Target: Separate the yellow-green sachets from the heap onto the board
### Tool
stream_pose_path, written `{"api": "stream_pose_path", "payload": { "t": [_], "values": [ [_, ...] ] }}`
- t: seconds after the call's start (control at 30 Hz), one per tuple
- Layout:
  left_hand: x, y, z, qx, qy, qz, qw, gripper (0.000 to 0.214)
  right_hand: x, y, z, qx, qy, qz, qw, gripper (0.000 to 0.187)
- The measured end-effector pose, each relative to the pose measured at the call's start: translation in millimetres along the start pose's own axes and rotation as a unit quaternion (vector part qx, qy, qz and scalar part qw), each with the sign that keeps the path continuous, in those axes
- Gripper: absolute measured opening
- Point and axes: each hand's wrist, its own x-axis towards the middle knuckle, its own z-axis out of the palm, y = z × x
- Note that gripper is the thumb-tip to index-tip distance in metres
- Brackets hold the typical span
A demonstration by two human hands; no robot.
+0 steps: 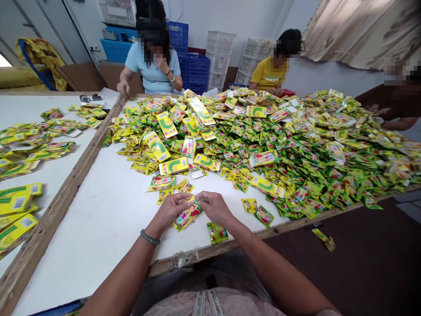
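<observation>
Both my hands meet at one small yellow-green printed candy box (187, 217) just above the white tabletop. My left hand (173, 210), with a beaded bracelet at the wrist, is closed on its upper left edge. The fingers of my right hand (215, 206) pinch its upper right end. What the fingertips cover at that end is hidden. A green candy packet (217, 233) lies below my right hand near the table edge. To the right rest a yellow packet (249, 205) and another green packet (264, 216). Another box (161, 183) lies beyond my left hand.
A large heap of candy packets and boxes (250, 140) spreads across the table's far and right side. A wooden strip (75, 184) divides off stacked yellow boxes (19, 202) at left. People sit across the table and at right. Crates (219, 57) stand behind them.
</observation>
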Motion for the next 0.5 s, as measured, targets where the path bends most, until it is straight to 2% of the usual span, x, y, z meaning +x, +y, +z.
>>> {"api": "stream_pose_path", "payload": {
  "t": [0.1,0.17,0.27,0.33,0.37,0.43,0.47,0.5],
  "values": [
    [-0.7,0.2,0.6,0.005,0.018,0.01,1.0,0.043,-0.2,-4.4,3.3,0.083,-0.049,0.019,0.995,0.035],
    [-0.6,0.7,4.2,0.01,0.025,0.017,0.999,0.045,0.6,-7.8,8.0,0.092,-0.064,0.013,0.994,0.047],
    [-5.3,7.4,4.4,0.021,0.029,0.019,0.999,0.047,3.9,-11.1,18.2,0.083,-0.088,-0.004,0.993,0.047],
    [-17.3,20.4,-9.6,0.063,0.055,0.014,0.996,0.051,8.9,-10.0,21.7,0.109,-0.081,-0.022,0.99,0.042],
    [-26.6,30.0,-22.3,0.1,0.088,0.01,0.991,0.054,12.7,-8.3,21.3,0.118,-0.056,-0.033,0.991,0.038],
    [-50.9,54.2,-56.5,0.188,0.203,0.011,0.961,0.06,23.2,-3.0,16.9,0.096,0.022,-0.046,0.994,0.028],
    [-64.1,67.4,-74.9,0.227,0.295,0.022,0.928,0.062,29.7,0.1,14.1,0.061,0.059,-0.045,0.995,0.023],
    [-76.5,80.0,-91.5,0.259,0.39,0.047,0.882,0.061,36.8,3.1,12.0,0.016,0.085,-0.039,0.995,0.02]
  ]
}}
